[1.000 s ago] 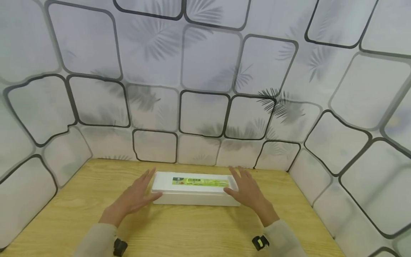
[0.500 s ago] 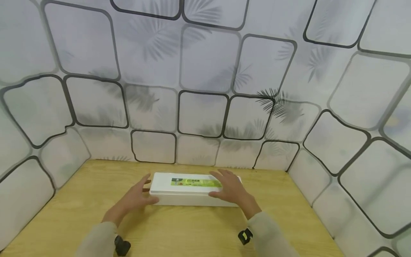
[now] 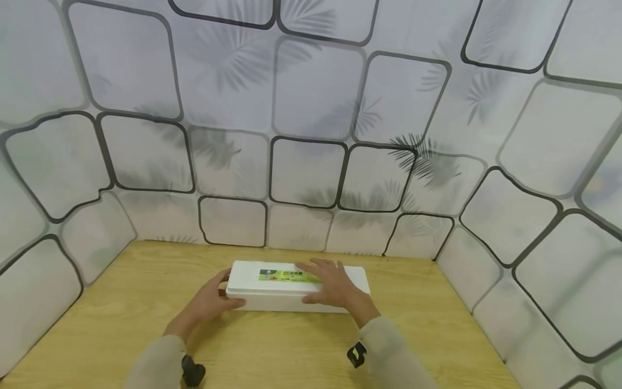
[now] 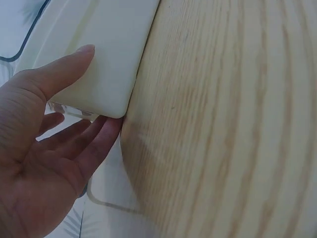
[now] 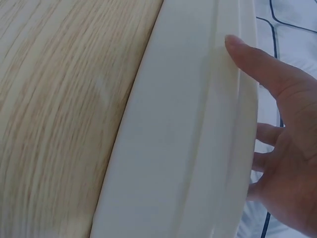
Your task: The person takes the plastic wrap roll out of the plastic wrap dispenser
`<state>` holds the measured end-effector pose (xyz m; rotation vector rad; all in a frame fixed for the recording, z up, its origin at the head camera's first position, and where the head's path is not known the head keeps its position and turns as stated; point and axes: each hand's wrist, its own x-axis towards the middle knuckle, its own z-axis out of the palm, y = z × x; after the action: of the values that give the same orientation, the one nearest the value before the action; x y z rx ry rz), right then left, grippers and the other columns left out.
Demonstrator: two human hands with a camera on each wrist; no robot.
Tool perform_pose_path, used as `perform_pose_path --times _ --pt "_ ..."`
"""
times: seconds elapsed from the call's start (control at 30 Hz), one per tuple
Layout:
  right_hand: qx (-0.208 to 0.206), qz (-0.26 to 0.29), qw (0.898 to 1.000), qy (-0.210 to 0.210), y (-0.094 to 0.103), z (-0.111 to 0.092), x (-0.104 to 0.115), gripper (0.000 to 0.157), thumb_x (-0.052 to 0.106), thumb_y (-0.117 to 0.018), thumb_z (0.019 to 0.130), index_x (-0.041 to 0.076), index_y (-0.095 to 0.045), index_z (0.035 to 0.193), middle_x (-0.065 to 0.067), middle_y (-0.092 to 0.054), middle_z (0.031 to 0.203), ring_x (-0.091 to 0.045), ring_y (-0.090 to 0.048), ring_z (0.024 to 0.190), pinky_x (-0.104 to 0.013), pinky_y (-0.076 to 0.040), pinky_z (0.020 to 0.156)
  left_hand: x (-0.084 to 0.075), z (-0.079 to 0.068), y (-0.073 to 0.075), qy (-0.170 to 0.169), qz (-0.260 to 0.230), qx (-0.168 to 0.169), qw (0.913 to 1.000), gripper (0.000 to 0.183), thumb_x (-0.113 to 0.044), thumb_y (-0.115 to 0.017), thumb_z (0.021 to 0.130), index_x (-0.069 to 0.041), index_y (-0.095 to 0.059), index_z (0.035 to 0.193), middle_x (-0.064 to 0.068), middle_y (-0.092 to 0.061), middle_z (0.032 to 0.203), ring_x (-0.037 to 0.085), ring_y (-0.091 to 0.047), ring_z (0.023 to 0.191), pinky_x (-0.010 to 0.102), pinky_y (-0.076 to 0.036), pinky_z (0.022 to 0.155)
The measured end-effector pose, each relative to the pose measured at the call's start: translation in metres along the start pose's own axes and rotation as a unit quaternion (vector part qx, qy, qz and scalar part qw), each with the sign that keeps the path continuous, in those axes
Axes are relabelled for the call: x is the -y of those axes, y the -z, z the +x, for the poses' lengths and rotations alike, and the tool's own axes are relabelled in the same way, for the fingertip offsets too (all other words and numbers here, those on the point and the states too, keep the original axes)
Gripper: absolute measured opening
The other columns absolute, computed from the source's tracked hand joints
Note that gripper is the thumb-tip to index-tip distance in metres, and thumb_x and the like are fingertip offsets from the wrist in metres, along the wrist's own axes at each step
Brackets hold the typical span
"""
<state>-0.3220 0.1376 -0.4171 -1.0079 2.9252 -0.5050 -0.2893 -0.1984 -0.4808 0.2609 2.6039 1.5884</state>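
A long white lidded box (image 3: 257, 300) with a green printed label (image 3: 282, 275) lies across the wooden table. My left hand (image 3: 208, 298) holds its left end. In the left wrist view the left thumb (image 4: 69, 69) lies along the front wall, and the other fingers (image 4: 101, 141) bend around the end at the lower corner. Over the right half of the lid (image 3: 357, 276) is my right hand (image 3: 335, 286), fingers spread above the top and covering part of the label. Its thumb (image 5: 247, 54) touches the lid's front rim in the right wrist view; the other fingertips are hidden behind the lid.
The wooden table (image 3: 282, 346) meets a wall (image 3: 311, 167) covered in grey-and-white patterned sheeting behind the box. Similar sheeting rises at left and right. Dark wrist cameras (image 3: 357, 354) hang below both sleeves.
My right hand has slid left along the lid from the box's right end toward its middle. The left hand has closed in on the left end, fingers bending around it. The box has barely moved.
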Motion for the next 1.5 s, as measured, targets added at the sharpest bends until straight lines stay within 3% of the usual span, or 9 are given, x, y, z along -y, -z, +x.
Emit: perform_pose_path --times 0.2,0.5,1.03,1.37,1.5 --pt "-0.002 -0.022 0.999 0.042 -0.004 0.003 -0.001 0.072 0.046 -0.077 0.090 0.028 -0.050 0.154 -0.013 -0.045 0.162 -0.044 -0.045 0.143 -0.079 -0.027 0.112 0.002 -0.002 0.001 -0.010 -0.015 0.000 0.9998 0.101 -0.018 -0.086 0.086 0.002 -0.023 0.161 0.036 -0.033 0.160 0.052 -0.059 0.128 0.046 -0.060 0.096" --pt "-0.016 -0.039 0.998 0.055 -0.006 0.004 -0.005 0.062 0.044 -0.078 0.090 0.033 -0.058 0.147 -0.004 -0.048 0.161 -0.037 -0.051 0.138 -0.069 -0.037 0.105 0.004 -0.006 -0.001 -0.001 0.003 -0.007 1.0000 0.100 -0.022 -0.086 0.086 0.001 -0.023 0.161 0.037 -0.034 0.159 0.052 -0.058 0.129 0.052 -0.057 0.101" --pt "-0.015 -0.050 0.997 0.061 0.009 0.002 0.000 0.058 0.046 -0.077 0.090 0.034 -0.060 0.145 -0.004 -0.049 0.161 -0.040 -0.051 0.138 -0.070 -0.037 0.105 0.002 -0.005 -0.002 -0.004 0.001 -0.006 1.0000 0.100 -0.021 -0.086 0.086 0.001 -0.024 0.161 0.034 -0.036 0.159 0.050 -0.061 0.126 0.050 -0.059 0.097" --pt "-0.045 -0.030 0.996 0.064 0.028 -0.006 -0.003 0.057 0.043 -0.079 0.089 0.029 -0.064 0.142 -0.006 -0.050 0.159 -0.045 -0.051 0.139 -0.080 -0.032 0.104 0.000 -0.006 -0.001 -0.004 0.006 -0.007 0.9999 0.100 -0.023 -0.086 0.086 -0.003 -0.023 0.163 0.035 -0.038 0.158 0.041 -0.067 0.118 0.043 -0.061 0.089" --pt "-0.063 -0.027 0.996 0.060 0.033 -0.010 -0.011 0.056 0.042 -0.080 0.088 0.029 -0.065 0.141 -0.007 -0.052 0.158 -0.039 -0.054 0.133 -0.073 -0.037 0.100 -0.001 -0.006 -0.002 0.004 0.013 -0.011 0.9998 0.100 -0.023 -0.085 0.087 -0.004 -0.023 0.163 0.035 -0.037 0.159 0.044 -0.066 0.121 0.044 -0.061 0.091"
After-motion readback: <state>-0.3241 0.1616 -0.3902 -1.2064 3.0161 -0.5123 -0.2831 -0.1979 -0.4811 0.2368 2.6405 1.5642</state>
